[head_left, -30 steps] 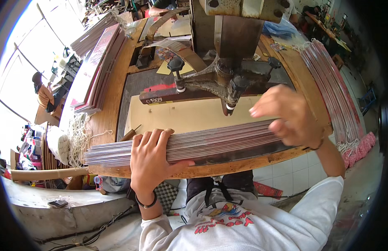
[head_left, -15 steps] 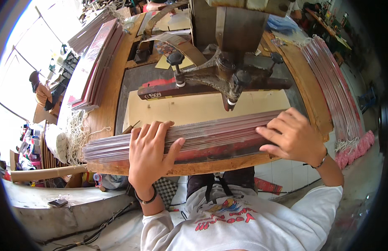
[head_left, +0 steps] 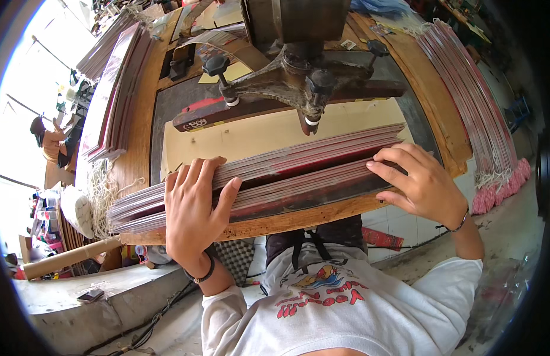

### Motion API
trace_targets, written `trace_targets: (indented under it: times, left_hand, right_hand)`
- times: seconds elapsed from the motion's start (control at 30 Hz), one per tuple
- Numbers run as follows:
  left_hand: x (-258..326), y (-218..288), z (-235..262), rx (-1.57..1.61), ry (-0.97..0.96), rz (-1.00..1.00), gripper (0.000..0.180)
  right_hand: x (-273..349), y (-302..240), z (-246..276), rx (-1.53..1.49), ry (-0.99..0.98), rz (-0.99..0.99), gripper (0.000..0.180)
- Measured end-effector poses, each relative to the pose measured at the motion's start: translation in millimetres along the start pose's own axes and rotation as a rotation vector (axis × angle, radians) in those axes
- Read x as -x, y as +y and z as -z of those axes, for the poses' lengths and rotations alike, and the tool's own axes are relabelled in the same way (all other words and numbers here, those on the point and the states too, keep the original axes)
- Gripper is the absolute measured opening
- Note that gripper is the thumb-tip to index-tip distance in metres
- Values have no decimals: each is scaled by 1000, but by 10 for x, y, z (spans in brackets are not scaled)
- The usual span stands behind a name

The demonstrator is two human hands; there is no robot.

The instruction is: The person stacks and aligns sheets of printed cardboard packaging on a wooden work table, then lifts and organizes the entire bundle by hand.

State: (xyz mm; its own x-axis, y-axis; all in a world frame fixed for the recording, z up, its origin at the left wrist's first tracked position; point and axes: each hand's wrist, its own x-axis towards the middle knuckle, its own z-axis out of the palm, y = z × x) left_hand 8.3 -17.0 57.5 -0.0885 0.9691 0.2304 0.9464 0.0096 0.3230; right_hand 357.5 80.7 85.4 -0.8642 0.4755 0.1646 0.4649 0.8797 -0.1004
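A long stack of thin, flat grey-and-red sheets lies across the near edge of the workbench, split by a dark gap into a far bundle point(head_left: 310, 151) and a near bundle point(head_left: 304, 187). Across its left part rests my left hand point(head_left: 193, 207), fingers over the top and thumb apart, gripping the stack. At the right end of the near bundle, my right hand point(head_left: 418, 178) has its fingers curled above and its thumb below, holding that end. The sheets under my left palm are hidden.
Above a cream board point(head_left: 251, 137) hangs a metal press head point(head_left: 292, 83) with black knobs and a bar. More flat stacks stand at the left point(head_left: 117, 89) and right point(head_left: 465, 95), with white cords point(head_left: 102, 202) and pink cords point(head_left: 500, 187). A person point(head_left: 52, 142) sits far left.
The single stack has parted into two bundles, the far one shifting away from me. Both hands remain on the stack. The whole view has shifted slightly.
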Motion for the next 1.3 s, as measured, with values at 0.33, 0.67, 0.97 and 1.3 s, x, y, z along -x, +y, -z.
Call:
trace_targets:
  times: [0.33, 0.67, 0.97, 1.3]
  left_hand:
    - [-19, 7, -7, -15, -11, 9, 42]
    - [50, 31, 23, -41, -57, 20, 50]
    - [125, 10, -46, -83, 1, -15, 53]
    - [0, -25, -9, 7, 6, -92, 47]
  right_hand:
    - [94, 41, -83, -112, 70, 6, 56]
    - [120, 104, -149, -180, 80, 25, 53]
    - [234, 135, -259, -170, 80, 53, 47]
    - [167, 191, -231, -46, 129, -7, 52]
